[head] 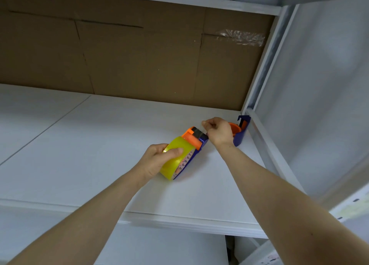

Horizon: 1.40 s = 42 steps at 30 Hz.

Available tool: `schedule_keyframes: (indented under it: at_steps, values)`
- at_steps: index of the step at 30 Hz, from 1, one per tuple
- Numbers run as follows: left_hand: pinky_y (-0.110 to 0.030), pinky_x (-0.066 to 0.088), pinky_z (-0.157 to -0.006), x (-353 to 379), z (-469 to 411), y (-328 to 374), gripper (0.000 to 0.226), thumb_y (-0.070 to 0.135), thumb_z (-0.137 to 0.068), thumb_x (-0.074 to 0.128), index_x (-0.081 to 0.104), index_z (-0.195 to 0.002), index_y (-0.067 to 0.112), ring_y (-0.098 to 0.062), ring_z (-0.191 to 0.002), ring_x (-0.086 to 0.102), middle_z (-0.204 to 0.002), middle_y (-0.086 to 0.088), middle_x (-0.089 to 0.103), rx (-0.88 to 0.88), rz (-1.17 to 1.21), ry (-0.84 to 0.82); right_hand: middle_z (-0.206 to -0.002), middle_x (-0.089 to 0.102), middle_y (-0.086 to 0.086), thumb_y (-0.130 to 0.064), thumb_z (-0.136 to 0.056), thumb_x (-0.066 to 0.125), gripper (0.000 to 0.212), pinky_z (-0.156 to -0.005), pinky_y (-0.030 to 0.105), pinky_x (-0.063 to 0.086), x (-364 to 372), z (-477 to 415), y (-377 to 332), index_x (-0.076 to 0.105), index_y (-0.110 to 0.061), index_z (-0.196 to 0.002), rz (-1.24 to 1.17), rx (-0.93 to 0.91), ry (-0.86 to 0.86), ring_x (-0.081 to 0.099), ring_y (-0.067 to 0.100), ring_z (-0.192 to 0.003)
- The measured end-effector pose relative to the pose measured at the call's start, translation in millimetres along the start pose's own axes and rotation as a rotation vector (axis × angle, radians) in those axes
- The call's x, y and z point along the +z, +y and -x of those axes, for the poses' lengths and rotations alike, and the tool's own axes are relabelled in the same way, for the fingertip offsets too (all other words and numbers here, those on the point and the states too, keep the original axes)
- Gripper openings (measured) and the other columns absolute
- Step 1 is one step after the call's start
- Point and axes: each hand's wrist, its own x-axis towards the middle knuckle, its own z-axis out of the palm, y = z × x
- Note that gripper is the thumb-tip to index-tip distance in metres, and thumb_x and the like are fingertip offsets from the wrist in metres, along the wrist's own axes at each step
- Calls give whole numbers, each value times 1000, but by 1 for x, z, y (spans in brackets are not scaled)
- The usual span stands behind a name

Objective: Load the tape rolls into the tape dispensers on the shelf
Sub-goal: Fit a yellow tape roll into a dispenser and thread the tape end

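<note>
1. A smooth white shelf (89, 144) spans the view, with a thin seam crossing its left part. Creased brown cardboard (139, 54) backs it.
2. The left hand (157, 160) wraps its curled fingers and thumb round the glossy yellow tape roll (171, 171) near the shelf's middle.
3. The roll sits in a blue tape dispenser (203, 142) with an orange front, which lies on the board.
4. The right hand (218, 132) is just beyond that front, fingers curled and thumb pressed to fingertip. I cannot tell whether anything is between them.
5. It partly hides a second blue dispenser (240, 133), whose orange hub is bare, in the right rear corner.
6. A white metal upright (265, 64) rises beside it, and crinkled clear tape (241, 37) is stuck on the cardboard above.
</note>
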Motion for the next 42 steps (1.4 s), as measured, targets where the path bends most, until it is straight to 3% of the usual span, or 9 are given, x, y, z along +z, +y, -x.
schedule_keyframes:
  at_steps: [8, 12, 16, 21, 28, 32, 35, 38, 42]
  values:
    - [-17, 52, -54, -3, -2, -6, 18, 24, -81, 67, 67, -74, 7, -9, -54, 65, -61, 2, 71, 39, 44, 27, -96, 66, 14, -20, -91, 57, 23, -79, 31, 47, 2, -5, 2, 63, 1, -100, -103, -7, 10, 56, 19, -84]
    - [-17, 53, -56, -5, -4, -7, 26, 33, -76, 67, 68, -74, 6, -8, -54, 67, -60, 3, 71, 29, 31, 69, -74, 61, 6, -20, -90, 59, 20, -71, 28, 44, 1, -8, 2, 65, 0, -93, -133, 5, -33, 55, 18, -67]
    - [-17, 53, -55, -5, -6, -10, 29, 34, -76, 68, 68, -76, 5, -8, -53, 66, -59, 3, 71, 33, 32, 92, -59, 49, 5, -15, -90, 60, 15, -52, 25, 39, -4, -9, 6, 58, -8, -76, -453, 250, -189, 44, 14, -54]
    - [-18, 52, -55, -5, -6, -11, 37, 36, -73, 68, 67, -78, 0, -7, -52, 65, -57, 3, 70, 47, 14, 91, -61, 50, 5, -4, -84, 63, 5, -59, 26, 36, -16, -12, 8, 62, -5, -79, -771, 417, -330, 42, 13, -55]
    - [-19, 52, -54, -5, -3, -15, 26, 32, -74, 70, 66, -65, 7, -9, -51, 65, -56, 2, 70, 71, 49, 111, -60, 45, 4, -7, -81, 69, 11, -77, 33, 41, -9, -8, 7, 59, -3, -82, -686, 394, -300, 38, 11, -53]
    - [-18, 52, -52, -6, -3, -18, 27, 28, -77, 70, 67, -69, 2, -9, -49, 64, -54, 2, 69, 66, 31, 158, -73, 60, 10, -16, -84, 67, 15, -79, 38, 53, -1, -4, 9, 59, -4, -87, -637, 408, -266, 58, 20, -69]
    - [-17, 53, -52, -7, -2, -20, 28, 27, -79, 69, 68, -74, -1, -8, -49, 65, -54, 2, 70, 54, 54, 178, -77, 67, 7, -21, -87, 64, 13, -60, 28, 54, 5, 6, 7, 60, -9, -87, -580, 457, -274, 63, 19, -69]
    - [-16, 53, -50, -6, -1, -21, 25, 27, -79, 69, 68, -69, 4, -6, -48, 65, -52, 3, 70, 53, 72, 195, -62, 61, 3, -19, -91, 57, 12, -33, 16, 33, 8, 15, 8, 57, -12, -81, -714, 624, -340, 53, 11, -53]
    - [-18, 54, -52, -7, 0, -22, 27, 27, -78, 69, 68, -70, 2, -9, -49, 66, -53, 2, 70, 64, 85, 213, -48, 59, 3, -15, -89, 54, 15, -28, 13, 26, 12, 20, 12, 56, -14, -75, -914, 870, -371, 48, 8, -38]
